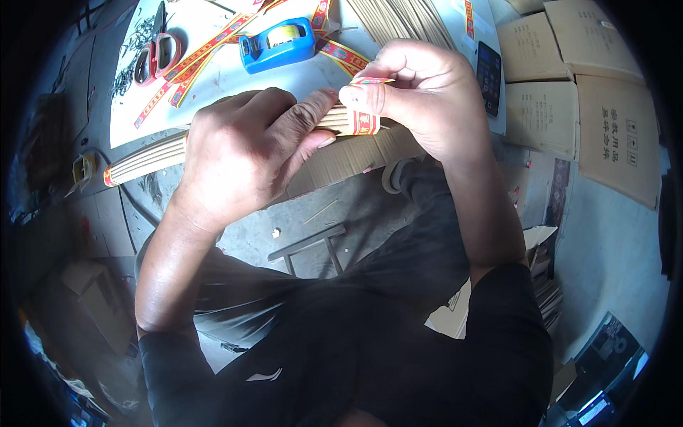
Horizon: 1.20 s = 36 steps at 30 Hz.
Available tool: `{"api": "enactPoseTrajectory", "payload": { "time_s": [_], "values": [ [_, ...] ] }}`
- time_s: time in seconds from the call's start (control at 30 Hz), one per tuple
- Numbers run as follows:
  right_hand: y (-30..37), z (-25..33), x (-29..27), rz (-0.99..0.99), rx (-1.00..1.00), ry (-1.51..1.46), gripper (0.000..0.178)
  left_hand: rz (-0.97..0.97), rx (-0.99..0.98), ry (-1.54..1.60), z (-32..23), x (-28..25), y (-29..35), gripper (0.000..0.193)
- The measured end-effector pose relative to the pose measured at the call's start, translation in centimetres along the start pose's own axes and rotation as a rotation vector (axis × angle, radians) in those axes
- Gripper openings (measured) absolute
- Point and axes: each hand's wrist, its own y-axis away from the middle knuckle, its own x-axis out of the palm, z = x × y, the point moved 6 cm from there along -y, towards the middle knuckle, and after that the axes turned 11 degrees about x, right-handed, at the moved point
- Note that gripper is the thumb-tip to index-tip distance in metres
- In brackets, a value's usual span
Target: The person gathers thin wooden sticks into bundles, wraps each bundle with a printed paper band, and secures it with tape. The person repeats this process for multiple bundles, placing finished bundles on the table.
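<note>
A bundle of thin tan sticks (146,163) lies across the table's near edge, a red and yellow band around its left end. My left hand (245,146) is wrapped around the bundle's middle, thumb and fingers closed on it. At the bundle's right end a red and yellow paper strip (366,123) goes around the sticks. My right hand (427,96) pinches the strip's loose end between thumb and forefinger, just above the bundle. The far side of the bundle is hidden behind my left hand.
Beyond my hands, the white table (213,107) bears a blue tape dispenser (277,46), red-handled scissors (158,57), several loose paper strips (213,44), more sticks (405,21) and a dark phone (488,77). Cardboard boxes (541,117) stand at the right. Below is a stool (307,242).
</note>
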Motion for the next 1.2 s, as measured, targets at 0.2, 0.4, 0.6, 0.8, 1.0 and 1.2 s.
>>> {"api": "enactPoseTrajectory", "payload": {
  "time_s": [0.2, 0.4, 0.6, 0.8, 1.0, 1.2],
  "values": [
    [0.1, 0.3, 0.2, -0.015, -0.033, 0.002, 0.008, -0.006, -0.005, -0.003, 0.0, -0.2, -0.1, 0.041],
    [0.1, 0.4, 0.3, -0.013, -0.029, 0.016, 0.008, 0.009, -0.021, 0.000, -0.1, -0.2, -0.1, 0.040],
    [-0.3, -0.5, 0.4, -0.027, -0.039, -0.060, 0.011, 0.007, -0.001, -0.013, -0.1, 0.0, 0.0, 0.040],
    [-0.4, -0.8, 0.5, 0.045, -0.007, -0.115, 0.011, -0.015, -0.004, -0.024, 0.1, 0.0, -0.1, 0.040],
    [-0.1, -1.4, 0.5, 0.033, 0.158, -0.255, 0.020, -0.042, 0.028, -0.034, 0.3, -0.1, -0.1, 0.042],
    [0.1, -1.3, 0.4, 0.088, 0.180, -0.297, 0.020, -0.078, 0.068, -0.057, 0.0, -0.1, -0.1, 0.043]
  ]
}}
